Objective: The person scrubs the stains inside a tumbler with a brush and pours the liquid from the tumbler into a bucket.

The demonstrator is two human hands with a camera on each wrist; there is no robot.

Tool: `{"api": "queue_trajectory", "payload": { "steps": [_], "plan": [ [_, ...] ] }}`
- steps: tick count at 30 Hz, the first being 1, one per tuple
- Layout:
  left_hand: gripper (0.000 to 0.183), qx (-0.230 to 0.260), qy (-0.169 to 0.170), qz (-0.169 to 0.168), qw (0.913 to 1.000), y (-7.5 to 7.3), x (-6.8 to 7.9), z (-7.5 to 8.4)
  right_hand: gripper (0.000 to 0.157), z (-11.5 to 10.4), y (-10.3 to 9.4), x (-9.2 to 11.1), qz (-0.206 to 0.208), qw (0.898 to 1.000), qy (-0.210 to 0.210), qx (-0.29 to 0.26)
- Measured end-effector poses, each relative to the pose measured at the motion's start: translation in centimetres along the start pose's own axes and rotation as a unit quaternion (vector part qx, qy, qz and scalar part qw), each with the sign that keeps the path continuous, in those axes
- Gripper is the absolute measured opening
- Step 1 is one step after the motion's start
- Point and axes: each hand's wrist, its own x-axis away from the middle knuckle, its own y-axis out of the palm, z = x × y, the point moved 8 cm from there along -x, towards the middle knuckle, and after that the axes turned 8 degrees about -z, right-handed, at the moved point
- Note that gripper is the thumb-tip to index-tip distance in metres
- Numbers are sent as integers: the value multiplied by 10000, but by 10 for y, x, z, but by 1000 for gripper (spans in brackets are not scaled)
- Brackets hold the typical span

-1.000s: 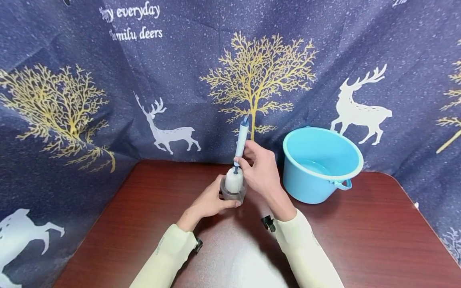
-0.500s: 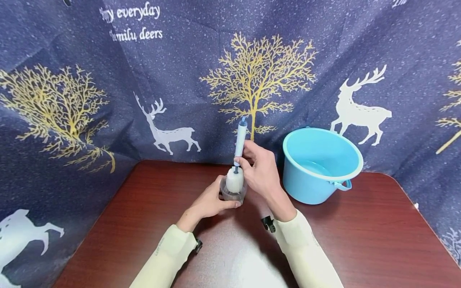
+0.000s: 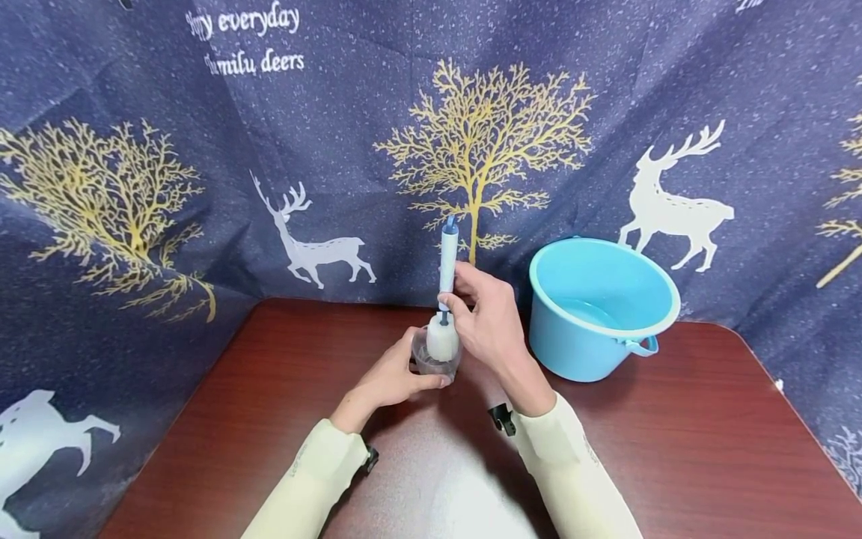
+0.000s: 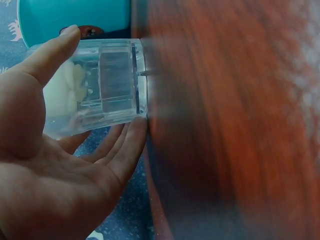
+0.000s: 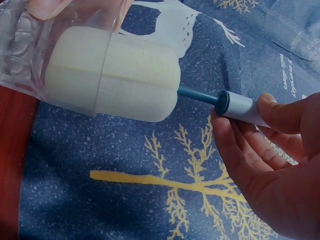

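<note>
A sponge cup brush (image 3: 447, 258) stands nearly upright, its pale handle pinched between the thumb and fingers of my right hand (image 3: 490, 314). Its white sponge head (image 5: 135, 75) sits partly inside a clear cup (image 4: 117, 80), and the upper part sticks out past the rim. A thin blue stem (image 5: 200, 95) joins sponge and handle. My left hand (image 3: 393, 374) grips the cup from the left, with the thumb on the near side and the fingers round the far side. In the left wrist view the cup's base is right at the tabletop.
A light blue bucket (image 3: 579, 352) with a side handle stands at the back right of the reddish-brown wooden table (image 3: 707, 449). Behind the table hangs a dark blue cloth (image 3: 350, 150) printed with deer and trees.
The brush handle has swung from leaning right to nearly upright, its top moving left. The sponge head has shifted slightly right inside the cup. The left hand and cup stay put.
</note>
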Motion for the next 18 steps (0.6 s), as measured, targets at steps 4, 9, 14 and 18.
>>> {"api": "queue_trajectory", "payload": {
  "steps": [4, 9, 14, 18],
  "plan": [
    [81, 21, 7, 11, 10000, 0, -1, -1, 34, 0, 0, 0, -10, 10000, 52, 24],
    [82, -31, -123, -12, 9999, 1, -2, -3, 33, -3, -1, 1, -9, 10000, 67, 62],
    [82, -43, -175, -8, 9998, 1, -1, -2, 30, -5, -1, 2, -19, 10000, 49, 67],
    [82, -35, -167, 26, 9999, 0, 0, 0, 28, -6, -2, 3, -9, 9999, -8, 104]
  ]
}}
